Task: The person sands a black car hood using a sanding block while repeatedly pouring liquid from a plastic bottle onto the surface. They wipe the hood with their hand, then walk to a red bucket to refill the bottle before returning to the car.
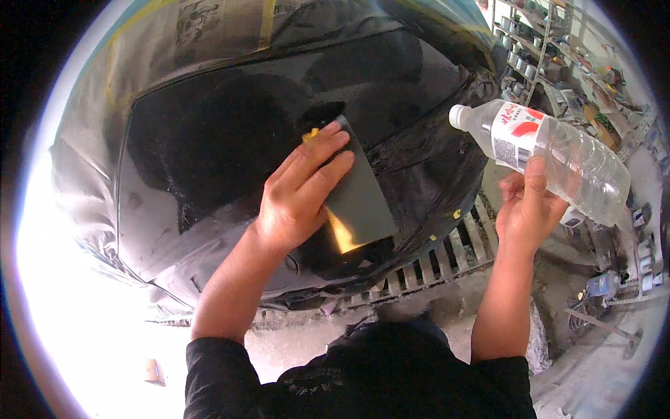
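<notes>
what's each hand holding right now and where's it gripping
Left hand presses a dark sanding sheet flat under its fingers. Right hand grips a clear plastic bottle around its middle.

A worker's two bare forearms rise from the lower edge of the head view, each emerging from a black sleeve pushed up to about the elbow. The left hand (pixel 296 199) and right hand (pixel 527 213) wear no gloves, rings or watch. The dark top fills the bottom centre, its fabric plain and loosely creased.
</notes>
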{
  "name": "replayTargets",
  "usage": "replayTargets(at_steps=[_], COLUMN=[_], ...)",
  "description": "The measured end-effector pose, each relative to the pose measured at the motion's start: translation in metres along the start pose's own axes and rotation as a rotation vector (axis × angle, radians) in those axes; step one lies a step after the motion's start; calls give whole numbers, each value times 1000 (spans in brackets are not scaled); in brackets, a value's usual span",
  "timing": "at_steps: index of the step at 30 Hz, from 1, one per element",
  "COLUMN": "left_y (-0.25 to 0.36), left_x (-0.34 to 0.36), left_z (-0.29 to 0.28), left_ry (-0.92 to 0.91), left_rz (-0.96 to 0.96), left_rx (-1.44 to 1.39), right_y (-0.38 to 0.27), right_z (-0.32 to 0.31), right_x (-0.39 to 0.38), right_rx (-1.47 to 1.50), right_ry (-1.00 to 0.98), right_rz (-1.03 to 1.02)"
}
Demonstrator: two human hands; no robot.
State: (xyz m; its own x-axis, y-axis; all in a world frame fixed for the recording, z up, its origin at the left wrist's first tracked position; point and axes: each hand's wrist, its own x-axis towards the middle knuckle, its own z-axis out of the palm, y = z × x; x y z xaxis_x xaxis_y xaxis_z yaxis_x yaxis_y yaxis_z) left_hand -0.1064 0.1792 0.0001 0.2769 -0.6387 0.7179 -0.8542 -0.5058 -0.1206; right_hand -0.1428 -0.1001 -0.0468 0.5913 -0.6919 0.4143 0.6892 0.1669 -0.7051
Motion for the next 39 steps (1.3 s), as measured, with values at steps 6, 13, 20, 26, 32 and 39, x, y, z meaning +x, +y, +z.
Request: replayTargets(at_steps=[6,13,20,26,32,39], left_y=[-9,0,-2,4,8,6], left_x=[-23,-25,-1,-33,25,-11], left_z=[15,35,49,34,67,52], left_ry=[-165,-297,-354,-441,-390,-404], left_rz=[-5,-170,-174,-181,-161,-172], left_rx=[228,433,489,500,508,541], right_y=[5,6,12,10,13,7], right_z=[-12,-17,-17,-14,-10,-5], right_x=[1,7,11,19,24,24], right_rx=[17,-4,10,37,66,67], right_ry=[-52,-91,-135,-163,-195,-253], right_rz=[39,49,68,83,68,70])
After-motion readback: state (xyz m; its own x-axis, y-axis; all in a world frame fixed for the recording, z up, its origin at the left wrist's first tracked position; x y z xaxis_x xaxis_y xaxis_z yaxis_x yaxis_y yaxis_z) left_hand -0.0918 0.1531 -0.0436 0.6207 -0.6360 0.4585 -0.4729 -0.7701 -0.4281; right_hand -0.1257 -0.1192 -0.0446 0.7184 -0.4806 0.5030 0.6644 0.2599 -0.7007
